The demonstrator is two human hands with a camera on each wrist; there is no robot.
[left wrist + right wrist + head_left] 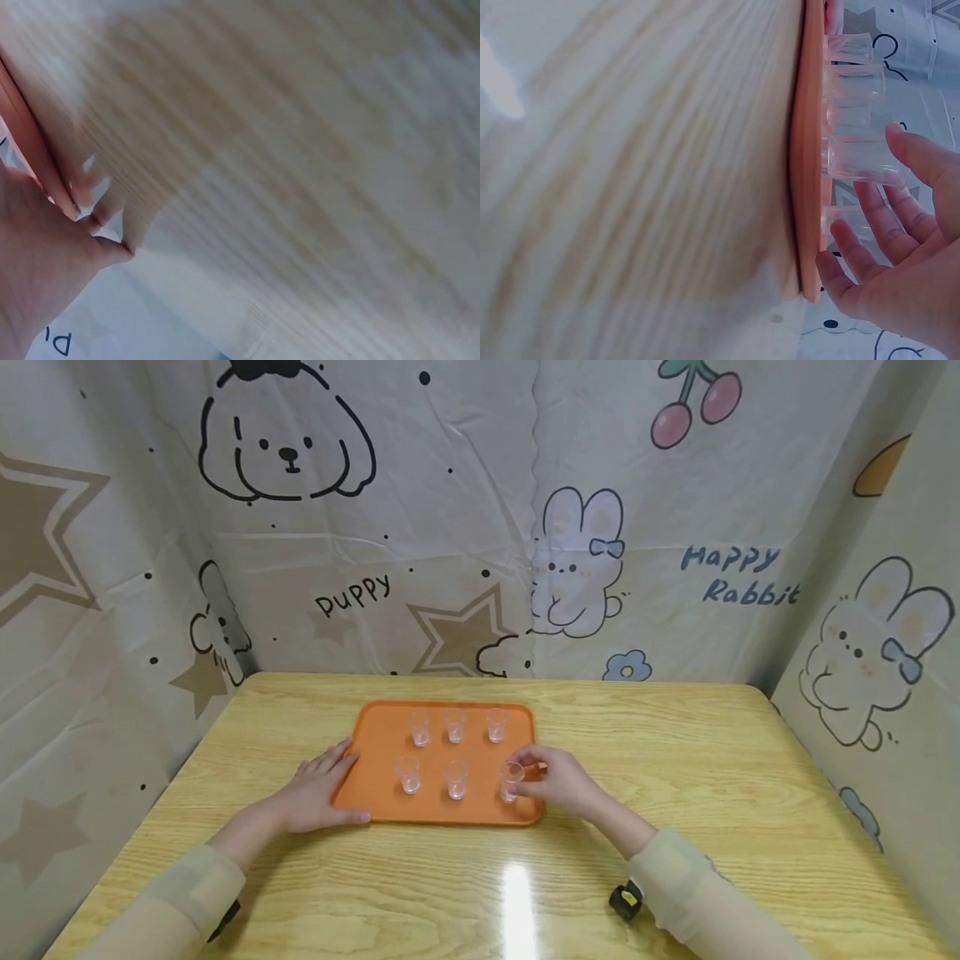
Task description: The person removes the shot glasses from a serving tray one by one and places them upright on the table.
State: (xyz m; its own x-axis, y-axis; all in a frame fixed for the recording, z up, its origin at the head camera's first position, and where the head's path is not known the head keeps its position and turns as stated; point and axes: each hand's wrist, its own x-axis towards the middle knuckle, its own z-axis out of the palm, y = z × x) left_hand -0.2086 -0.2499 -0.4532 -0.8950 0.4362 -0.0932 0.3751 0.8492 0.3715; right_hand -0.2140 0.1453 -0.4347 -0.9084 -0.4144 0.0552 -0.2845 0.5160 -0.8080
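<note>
An orange tray (382, 808) holds several small clear cups in two rows, all upright. My left hand (315, 793) lies with spread fingers along the tray's left edge, its thumb at the near left corner; the left wrist view shows that hand (49, 259) beside the orange rim (37, 142). At the front right cup (509, 783), my right hand (558, 781) has thumb and index finger round the sides. In the right wrist view that cup (864, 160) stands between the thumb and fingers of the right hand (907, 232), the other fingers loosely bent.
The tray sits on a wood-grain table (675, 760). Patterned cloth (450, 527) hangs behind the table and at both sides. A small black object (626, 900) is by the right sleeve (675, 877), and a dark item shows beneath the left sleeve (195, 889).
</note>
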